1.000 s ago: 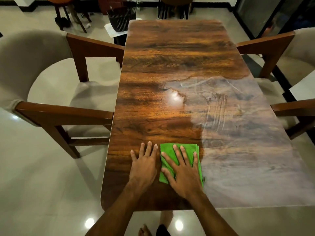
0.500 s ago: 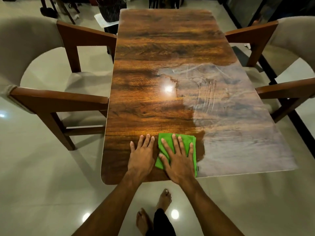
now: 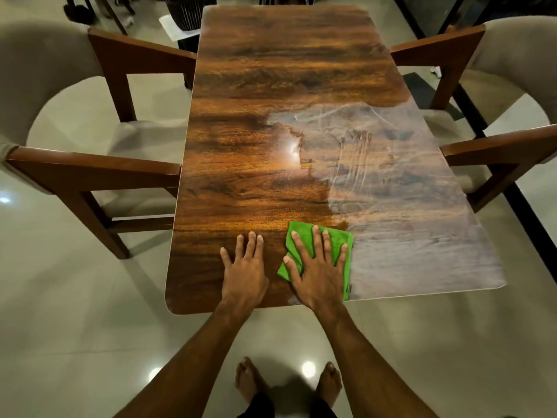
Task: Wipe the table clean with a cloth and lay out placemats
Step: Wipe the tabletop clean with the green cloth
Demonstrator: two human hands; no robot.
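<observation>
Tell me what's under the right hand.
A folded green cloth lies flat under the right hand, on the wooden table. Whatever lies beneath the cloth is covered and cannot be seen.

Right hand [image 3: 319,267] flat on green cloth [image 3: 304,233] near bench [image 3: 271,116] front edge; left hand [image 3: 244,267] flat beside it, on bare wood.
</observation>
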